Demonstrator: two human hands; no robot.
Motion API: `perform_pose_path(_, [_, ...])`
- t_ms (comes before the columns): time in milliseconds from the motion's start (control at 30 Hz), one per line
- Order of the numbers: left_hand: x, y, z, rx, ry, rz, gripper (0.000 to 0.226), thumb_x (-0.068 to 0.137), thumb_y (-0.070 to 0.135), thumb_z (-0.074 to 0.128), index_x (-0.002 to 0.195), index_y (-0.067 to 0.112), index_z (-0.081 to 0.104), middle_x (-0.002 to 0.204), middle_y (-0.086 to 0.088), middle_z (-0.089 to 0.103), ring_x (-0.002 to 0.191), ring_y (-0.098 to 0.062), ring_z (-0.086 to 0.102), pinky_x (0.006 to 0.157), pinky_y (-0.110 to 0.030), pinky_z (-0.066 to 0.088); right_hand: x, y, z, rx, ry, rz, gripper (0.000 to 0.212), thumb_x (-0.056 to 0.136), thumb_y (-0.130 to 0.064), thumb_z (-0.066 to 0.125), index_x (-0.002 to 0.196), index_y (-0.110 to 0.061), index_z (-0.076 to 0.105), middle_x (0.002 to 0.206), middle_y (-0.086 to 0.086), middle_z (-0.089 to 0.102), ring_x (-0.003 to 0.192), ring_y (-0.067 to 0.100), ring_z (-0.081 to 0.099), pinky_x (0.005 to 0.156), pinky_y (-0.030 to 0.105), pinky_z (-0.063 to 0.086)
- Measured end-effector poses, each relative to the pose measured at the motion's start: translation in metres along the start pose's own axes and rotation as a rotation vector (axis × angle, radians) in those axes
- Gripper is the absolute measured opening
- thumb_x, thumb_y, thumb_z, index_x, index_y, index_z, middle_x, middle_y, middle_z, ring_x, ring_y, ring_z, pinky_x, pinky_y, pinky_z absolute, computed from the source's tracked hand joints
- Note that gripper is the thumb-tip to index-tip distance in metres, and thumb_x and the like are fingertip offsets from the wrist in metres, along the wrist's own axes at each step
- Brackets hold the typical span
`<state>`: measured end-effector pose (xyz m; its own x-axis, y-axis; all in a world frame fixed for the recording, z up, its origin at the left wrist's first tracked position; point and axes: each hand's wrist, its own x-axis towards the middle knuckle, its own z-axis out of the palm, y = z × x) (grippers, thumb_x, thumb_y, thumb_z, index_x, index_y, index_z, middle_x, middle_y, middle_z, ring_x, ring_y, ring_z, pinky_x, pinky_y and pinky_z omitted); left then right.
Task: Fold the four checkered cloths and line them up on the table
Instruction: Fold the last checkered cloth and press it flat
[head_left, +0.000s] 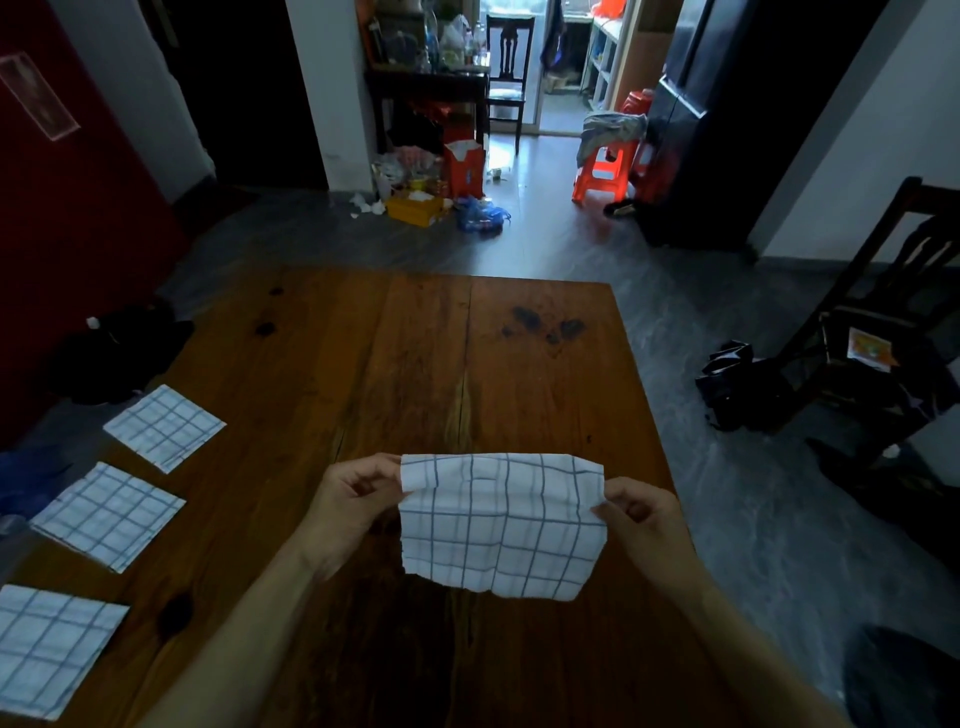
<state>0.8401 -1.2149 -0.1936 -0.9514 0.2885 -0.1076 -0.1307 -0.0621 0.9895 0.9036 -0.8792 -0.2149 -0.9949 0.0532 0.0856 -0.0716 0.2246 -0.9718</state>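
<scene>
Lying along the counter's (395, 364) left edge are three folded cloths (164, 427), while a fourth cloth (501, 525) hangs above the middle, its top corners pinched by left hand (349, 506) and right hand (644, 517) fingers.

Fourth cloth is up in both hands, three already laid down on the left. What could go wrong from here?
The held cloth hangs from pinches by the left hand and right hand at its top corners, so a slip could undo the fold. The three folded cloths lie near the table edge; the nearest could get nudged off.
</scene>
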Motion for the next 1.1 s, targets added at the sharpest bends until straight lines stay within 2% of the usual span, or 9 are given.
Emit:
perform_pose_path(100, [-0.001, 0.006, 0.001, 0.039, -0.014, 0.041, 0.022, 0.069, 0.029, 0.085, 0.079, 0.011, 0.077, 0.112, -0.008, 0.070, 0.110, -0.024, 0.065, 0.087, -0.041, 0.058, -0.002, -0.003, -0.002, 0.004, 0.033, -0.068, 0.022, 0.089, 0.009, 0.057, 0.089, -0.007, 0.071, 0.094, 0.006, 0.073, 0.086, 0.022, 0.070, 0.070, 0.027, 0.058])
perform_pose_path(167, [-0.003, 0.012, 0.004, 0.097, -0.024, 0.077, 0.003, 0.076, 0.013, 0.080, 0.078, 0.015, 0.078, 0.110, -0.008, 0.071, 0.109, -0.024, 0.065, 0.088, -0.040, 0.058, -0.002, -0.009, -0.004, -0.056, 0.035, -0.113, 0.030, 0.091, 0.005, 0.057, 0.086, -0.021, 0.071, 0.097, 0.000, 0.072, 0.088, 0.020, 0.069, 0.070, 0.025, 0.057])
perform_pose_path(267, [-0.014, 0.024, 0.004, 0.291, -0.031, 0.230, 0.024, 0.081, -0.006, 0.068, 0.082, 0.016, 0.079, 0.113, -0.002, 0.071, 0.106, -0.020, 0.067, 0.087, -0.037, 0.058, -0.008, -0.030, -0.007, -0.134, 0.055, -0.215, 0.026, 0.090, -0.012, 0.057, 0.083, -0.034, 0.068, 0.098, -0.008, 0.068, 0.089, 0.016, 0.067, 0.070, 0.023, 0.056])
perform_pose_path(400, [-0.034, 0.038, -0.005, 0.383, -0.030, 0.458, 0.015, 0.082, 0.016, 0.070, 0.095, 0.013, 0.077, 0.116, 0.003, 0.069, 0.111, -0.020, 0.065, 0.086, -0.032, 0.057, -0.017, -0.050, -0.013, -0.219, 0.044, -0.404, 0.017, 0.090, -0.020, 0.054, 0.093, -0.019, 0.072, 0.106, -0.010, 0.069, 0.098, 0.012, 0.067, 0.080, 0.021, 0.056])
perform_pose_path(500, [-0.016, 0.020, -0.012, 0.608, -0.064, 0.437, 0.028, 0.086, 0.002, 0.066, 0.106, 0.019, 0.075, 0.125, 0.010, 0.063, 0.124, -0.016, 0.057, 0.099, -0.036, 0.052, -0.003, -0.026, -0.007, -0.227, -0.029, -0.263, 0.027, 0.094, -0.033, 0.057, 0.103, -0.013, 0.073, 0.114, -0.007, 0.069, 0.108, 0.014, 0.065, 0.088, 0.031, 0.057])
perform_pose_path(633, [0.010, -0.006, -0.012, 0.633, -0.035, 0.322, 0.038, 0.093, -0.006, 0.055, 0.105, 0.025, 0.074, 0.121, 0.014, 0.062, 0.120, -0.013, 0.057, 0.094, -0.047, 0.055, 0.014, 0.006, 0.005, -0.132, -0.050, -0.154, 0.027, 0.090, -0.018, 0.064, 0.113, -0.007, 0.070, 0.122, 0.000, 0.067, 0.118, 0.017, 0.062, 0.095, 0.039, 0.055])
perform_pose_path(833, [0.017, 0.004, -0.013, 0.608, 0.002, 0.363, 0.048, 0.094, -0.013, 0.047, 0.104, 0.026, 0.073, 0.118, 0.016, 0.061, 0.118, -0.014, 0.058, 0.096, -0.042, 0.053, 0.025, -0.010, 0.003, -0.183, -0.026, -0.208, 0.026, 0.093, -0.004, 0.059, 0.115, -0.012, 0.070, 0.119, -0.007, 0.067, 0.114, 0.012, 0.063, 0.092, 0.027, 0.055])
perform_pose_path(1000, [-0.003, 0.025, -0.013, 0.712, 0.033, 0.642, 0.044, 0.090, -0.010, 0.040, 0.118, 0.010, 0.068, 0.130, 0.004, 0.057, 0.123, -0.021, 0.056, 0.098, -0.036, 0.052, 0.019, -0.031, -0.005, -0.478, 0.043, -0.498, 0.032, 0.094, -0.009, 0.048, 0.121, -0.007, 0.065, 0.129, -0.004, 0.058, 0.119, 0.003, 0.055, 0.095, 0.017, 0.048])
perform_pose_path(1100, [-0.011, 0.034, -0.015, 0.743, 0.060, 0.811, 0.039, 0.091, -0.004, 0.040, 0.121, -0.001, 0.064, 0.133, -0.009, 0.056, 0.126, -0.025, 0.054, 0.104, -0.032, 0.047, 0.018, -0.037, -0.011, -0.511, 0.081, -0.539, 0.034, 0.091, -0.003, 0.052, 0.123, -0.004, 0.062, 0.129, -0.001, 0.059, 0.119, 0.004, 0.056, 0.096, 0.015, 0.047])
